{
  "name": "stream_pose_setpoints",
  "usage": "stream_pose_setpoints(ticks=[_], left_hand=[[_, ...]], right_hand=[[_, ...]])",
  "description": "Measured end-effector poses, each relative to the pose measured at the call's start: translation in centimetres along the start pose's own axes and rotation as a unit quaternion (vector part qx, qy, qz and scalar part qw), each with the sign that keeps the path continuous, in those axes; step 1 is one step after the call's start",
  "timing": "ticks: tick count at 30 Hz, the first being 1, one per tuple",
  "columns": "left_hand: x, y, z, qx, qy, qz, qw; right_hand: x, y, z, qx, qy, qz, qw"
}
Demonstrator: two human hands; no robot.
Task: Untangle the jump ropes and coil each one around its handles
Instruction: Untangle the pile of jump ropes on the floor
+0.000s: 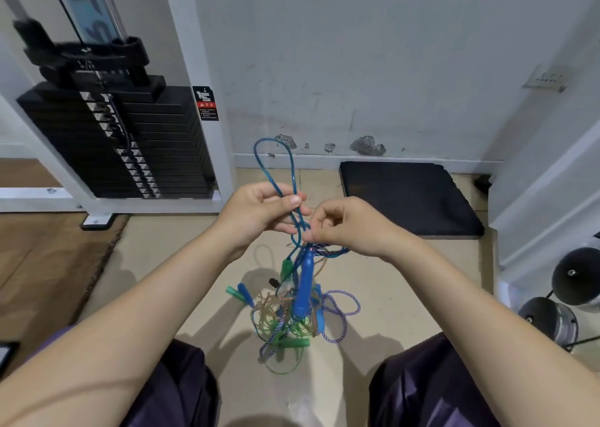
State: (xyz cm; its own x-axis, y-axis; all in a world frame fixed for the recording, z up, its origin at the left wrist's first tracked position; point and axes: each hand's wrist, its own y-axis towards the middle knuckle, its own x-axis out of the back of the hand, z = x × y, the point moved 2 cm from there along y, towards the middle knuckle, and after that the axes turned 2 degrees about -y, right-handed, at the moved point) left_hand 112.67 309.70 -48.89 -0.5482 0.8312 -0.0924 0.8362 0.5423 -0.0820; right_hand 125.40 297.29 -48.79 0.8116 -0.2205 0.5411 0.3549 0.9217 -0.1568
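Both forearms are bare, with no sleeves, watch or rings showing on the left hand (256,209) or right hand (349,223). Dark purple, slightly glossy fabric shorts (175,387) cover both thighs, creased in soft folds.

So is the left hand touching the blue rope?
Touching. The head view shows the left hand pinching the blue rope between thumb and fingers, its loop sticking up above.
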Motion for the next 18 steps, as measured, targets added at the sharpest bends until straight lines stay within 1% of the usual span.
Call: stream_pose_setpoints(ticks=[2,5,7,9,11,15,18], left_hand=[[0.4,0.0,-0.5,-0.017,-0.01,-0.021,1.0],[1.2,-0.1,-1.0,-0.038,0.008,-0.041,0.998],[1.2,-0.3,-1.1,-0.033,0.009,-0.035,0.999],[0.8,-0.7,-1.0,-0.016,-0.004,-0.013,1.0],[0.3,-0.8,-0.8,-0.005,-0.023,-0.003,1.0],[0.7,-0.6,-0.8,-0.004,-0.046,-0.029,0.999],[1.1,-0.4,-1.0,-0.025,0.006,-0.027,0.999]], right_hand=[[-0.2,0.0,0.0,-0.009,-0.028,0.029,0.999],[-0.3,0.0,0.0,-0.02,-0.072,0.062,0.995],[-0.5,0.1,0.1,-0.015,-0.084,0.047,0.995],[-0.6,0.2,0.2,-0.003,-0.069,0.019,0.997],[-0.8,0.3,0.5,0.003,-0.054,0.011,0.998],[-0.8,0.7,0.5,0.026,-0.044,-0.003,0.999],[-0.4,0.6,0.7,0.039,-0.028,-0.033,0.998]])
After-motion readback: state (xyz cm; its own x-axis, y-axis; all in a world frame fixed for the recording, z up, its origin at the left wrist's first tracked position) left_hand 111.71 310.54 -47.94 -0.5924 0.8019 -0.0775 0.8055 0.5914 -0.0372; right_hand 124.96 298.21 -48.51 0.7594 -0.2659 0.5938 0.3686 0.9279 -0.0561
